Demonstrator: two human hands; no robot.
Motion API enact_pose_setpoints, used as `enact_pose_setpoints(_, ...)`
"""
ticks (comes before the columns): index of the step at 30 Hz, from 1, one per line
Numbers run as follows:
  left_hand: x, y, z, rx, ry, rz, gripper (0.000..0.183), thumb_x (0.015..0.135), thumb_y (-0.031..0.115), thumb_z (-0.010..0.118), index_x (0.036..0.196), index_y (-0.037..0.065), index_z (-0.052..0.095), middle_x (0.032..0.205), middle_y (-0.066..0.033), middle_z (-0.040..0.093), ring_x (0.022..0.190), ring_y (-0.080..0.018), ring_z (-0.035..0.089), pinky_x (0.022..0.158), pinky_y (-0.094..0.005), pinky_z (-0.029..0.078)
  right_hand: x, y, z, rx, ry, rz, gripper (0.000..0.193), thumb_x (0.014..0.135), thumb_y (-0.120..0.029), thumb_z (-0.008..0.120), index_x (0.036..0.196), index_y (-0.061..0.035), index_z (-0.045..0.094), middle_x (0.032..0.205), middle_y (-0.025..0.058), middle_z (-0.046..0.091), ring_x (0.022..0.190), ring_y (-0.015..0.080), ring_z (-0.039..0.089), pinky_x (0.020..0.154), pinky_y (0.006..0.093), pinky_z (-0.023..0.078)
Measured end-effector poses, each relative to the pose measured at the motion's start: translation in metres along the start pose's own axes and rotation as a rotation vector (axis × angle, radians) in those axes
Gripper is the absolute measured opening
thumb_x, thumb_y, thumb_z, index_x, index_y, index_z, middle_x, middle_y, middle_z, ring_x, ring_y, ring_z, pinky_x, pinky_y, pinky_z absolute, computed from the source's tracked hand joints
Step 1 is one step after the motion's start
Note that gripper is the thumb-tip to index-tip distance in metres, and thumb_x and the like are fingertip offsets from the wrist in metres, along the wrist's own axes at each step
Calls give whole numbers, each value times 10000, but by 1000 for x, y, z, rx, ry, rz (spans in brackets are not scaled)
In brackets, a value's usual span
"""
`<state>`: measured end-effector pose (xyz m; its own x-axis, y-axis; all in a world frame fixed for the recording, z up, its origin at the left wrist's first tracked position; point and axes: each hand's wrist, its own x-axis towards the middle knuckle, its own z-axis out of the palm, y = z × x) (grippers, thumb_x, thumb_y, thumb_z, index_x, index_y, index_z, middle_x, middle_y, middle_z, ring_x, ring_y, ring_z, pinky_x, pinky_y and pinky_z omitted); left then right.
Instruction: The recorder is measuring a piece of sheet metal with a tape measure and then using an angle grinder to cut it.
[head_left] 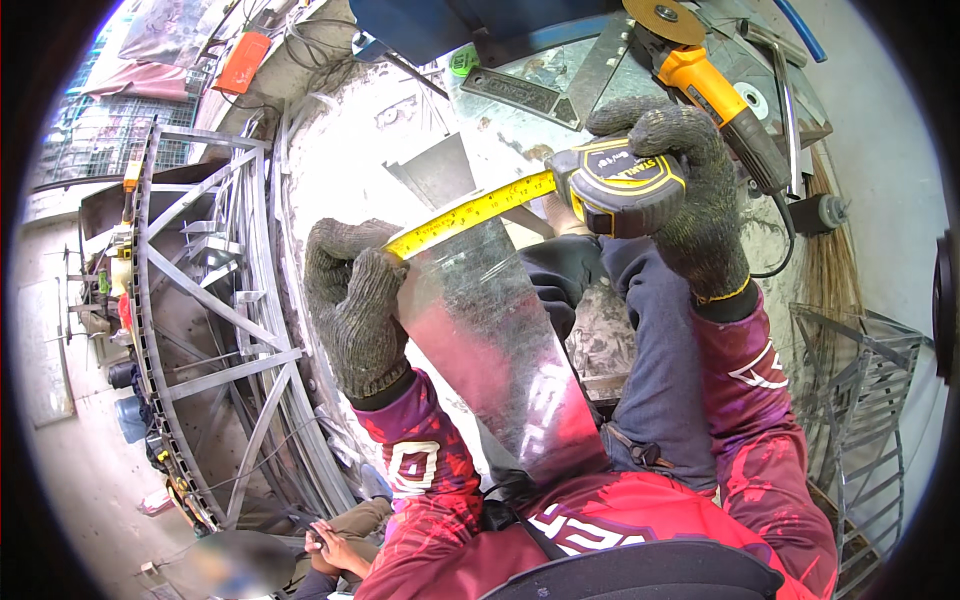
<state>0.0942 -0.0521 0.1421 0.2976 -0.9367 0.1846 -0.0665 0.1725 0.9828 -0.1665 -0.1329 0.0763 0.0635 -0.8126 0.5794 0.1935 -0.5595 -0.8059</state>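
Note:
My left hand (355,310), in a dark knitted glove, pinches the end of a yellow tape blade (470,208) at the left edge of a shiny metal sheet (490,320). Whether those fingers also grip the sheet is hidden. Gloved the same way, my right hand (700,200) is wrapped round the black and yellow case of the tape measure (628,185). The blade runs between both hands, across and above the sheet's far end. Tilted, the sheet reaches back to my body over my legs and mirrors my red shirt.
Beyond my right hand lies a yellow angle grinder (700,80) with its disc and cord. A metal square (515,95) rests farther back. A metal truss frame (215,370) stands left, near another person's hands (335,550). A metal rack (865,410) is at right.

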Motion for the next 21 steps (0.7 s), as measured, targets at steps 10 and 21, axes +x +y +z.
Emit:
enact_pose_setpoints(10, -3, -11, -6, -74, -5, 87, 189, 901, 68, 680, 1053, 27, 574, 974, -85, 658, 827, -130, 592, 761, -249, 472, -4, 2, -3, -140, -1, -30, 512, 659, -132, 911, 1034, -77, 568, 1133, 146, 658, 1063, 246, 637, 942, 367, 514)
enact_pose_setpoints(21, 6, -29, 8, -141, -6, 0, 135, 895, 15, 671, 989, 27, 575, 912, -86, 666, 788, -141, 610, 739, -269, 520, -1, 4, -1, -85, 7, -46, 415, 717, -77, 847, 1019, -56, 564, 1137, 155, 657, 1082, 247, 629, 960, 359, 504)
